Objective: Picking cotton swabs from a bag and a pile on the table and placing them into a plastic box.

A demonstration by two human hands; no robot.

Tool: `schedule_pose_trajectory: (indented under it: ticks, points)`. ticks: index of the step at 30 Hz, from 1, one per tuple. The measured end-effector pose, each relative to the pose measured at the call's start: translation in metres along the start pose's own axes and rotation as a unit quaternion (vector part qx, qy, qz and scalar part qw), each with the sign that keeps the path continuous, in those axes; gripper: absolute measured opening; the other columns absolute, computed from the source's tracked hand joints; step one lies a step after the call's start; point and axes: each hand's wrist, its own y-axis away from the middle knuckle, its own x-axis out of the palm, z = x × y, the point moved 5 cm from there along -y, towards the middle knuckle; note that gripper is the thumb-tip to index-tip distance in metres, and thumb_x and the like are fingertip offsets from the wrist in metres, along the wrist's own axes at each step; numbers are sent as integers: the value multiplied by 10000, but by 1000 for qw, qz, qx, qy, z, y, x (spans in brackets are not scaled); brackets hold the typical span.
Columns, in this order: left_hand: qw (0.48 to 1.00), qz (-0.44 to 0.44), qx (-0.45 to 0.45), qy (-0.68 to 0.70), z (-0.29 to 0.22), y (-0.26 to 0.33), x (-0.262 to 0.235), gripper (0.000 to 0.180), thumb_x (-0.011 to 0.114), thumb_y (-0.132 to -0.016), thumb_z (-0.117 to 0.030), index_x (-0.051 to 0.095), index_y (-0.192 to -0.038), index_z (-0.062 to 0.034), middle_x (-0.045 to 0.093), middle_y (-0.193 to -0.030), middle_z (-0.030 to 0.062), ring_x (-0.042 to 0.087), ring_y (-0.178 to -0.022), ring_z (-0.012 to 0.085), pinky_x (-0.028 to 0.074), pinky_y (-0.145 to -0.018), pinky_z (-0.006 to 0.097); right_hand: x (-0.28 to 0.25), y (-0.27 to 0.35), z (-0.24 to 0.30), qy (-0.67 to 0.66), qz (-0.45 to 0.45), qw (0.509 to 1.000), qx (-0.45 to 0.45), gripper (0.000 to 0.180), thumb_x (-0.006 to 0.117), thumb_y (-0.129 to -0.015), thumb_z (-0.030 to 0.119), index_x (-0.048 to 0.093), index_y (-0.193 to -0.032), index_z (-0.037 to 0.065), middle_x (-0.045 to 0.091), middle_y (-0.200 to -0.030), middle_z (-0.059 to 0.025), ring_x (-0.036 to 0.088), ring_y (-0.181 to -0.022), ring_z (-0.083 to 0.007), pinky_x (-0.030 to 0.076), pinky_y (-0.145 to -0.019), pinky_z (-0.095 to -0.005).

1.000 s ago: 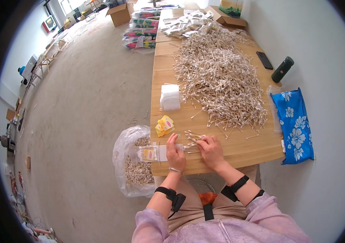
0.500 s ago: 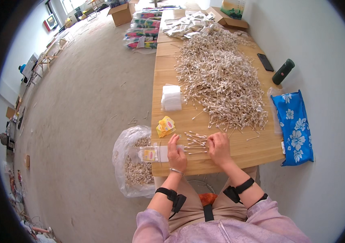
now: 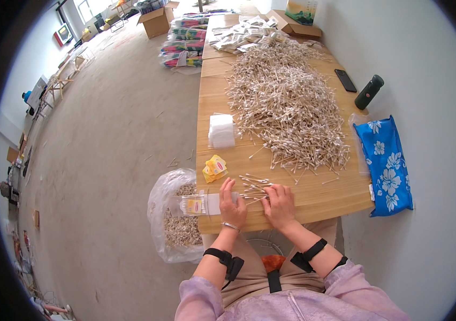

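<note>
A loose bunch of cotton swabs lies between my hands at the table's near edge. My right hand is closed at the right ends of these swabs, fingertips bent down on them. On their left side my left hand is cupped, its thumb and fingers apart, close to the swab tips. Beside it, a small clear packet holding a row of swabs and a yellow card lies at the table's left edge. Part of the packet's white end is behind my left hand.
Yellow cards and white bags lie along the left. A large swab heap covers the middle. To its right are a phone, dark bottle and blue flowered pack. A plastic sack of swabs stands left.
My right hand has moved left toward my left hand, onto the swabs, which are now bunched closer together. The left hand stays by the packet. The whole view has shifted slightly.
</note>
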Motion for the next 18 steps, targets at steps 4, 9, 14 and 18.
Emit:
schedule_pose_trajectory:
  ticks: [4,9,14,18]
  points:
    - [1000,0,2,-3,-3,0,0,512,549,-724,38,503,-1232,1,513,-1278,202,485,-1201,361,377,-1033,406,9,6,0,-8,53,998,-40,222,673,-770,147,637,-988,130,545,-1018,-29,479,-1019,-249,392,-840,-399]
    - [999,40,16,-28,-6,0,3,516,554,-739,34,502,-1252,3,450,-1329,219,457,-1214,388,399,-1011,420,2,-1,0,-15,17,999,-33,225,661,-780,158,653,-1005,157,543,-1055,-38,474,-1042,-250,393,-842,-402]
    - [998,51,24,-42,-2,2,4,480,555,-739,35,541,-1218,1,450,-1334,216,456,-1216,389,408,-1004,420,7,-9,2,25,65,996,-64,248,635,-797,166,669,-1040,201,536,-1093,-45,465,-1078,-245,387,-874,-395]
    - [999,41,15,-27,-3,1,5,474,546,-744,36,545,-1218,4,450,-1336,215,466,-1210,385,425,-985,412,7,-8,6,20,79,994,-79,266,619,-785,159,681,-1037,212,536,-1111,-40,458,-1107,-240,378,-902,-395]
